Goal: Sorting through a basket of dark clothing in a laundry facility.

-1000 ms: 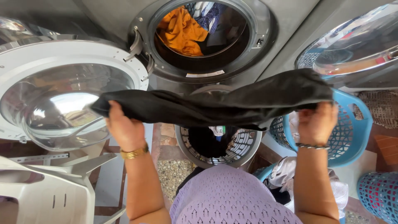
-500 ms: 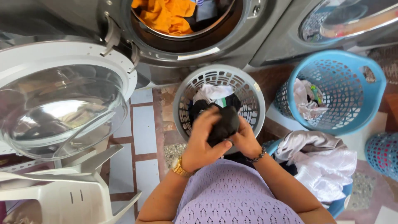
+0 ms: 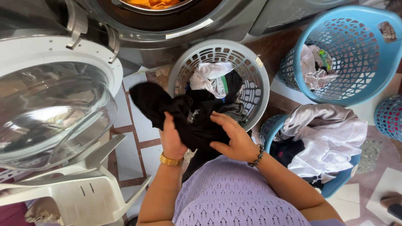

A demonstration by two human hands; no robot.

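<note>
A white strip label (image 3: 183,29) curves along the lower rim of the washer (image 3: 167,25) opening, at the top of the view; its print is too small to tell.

The left hand (image 3: 172,136) is closed on a black garment (image 3: 184,117), thumb side up, with a fold trailing off to the left over the tiled floor. The right hand (image 3: 232,138) lies on the same garment with fingers spread and flat, pressing rather than clenching. The garment hangs just in front of the grey basket (image 3: 255,83), which holds white and dark clothes.

Half a second ago both hands were bunching the garment into a tight ball right over the grey basket; now the cloth is looser and spread to the left, and the hands sit lower. The view has tilted down too, so less of the orange cloth (image 3: 155,3) in the drum shows.
</note>
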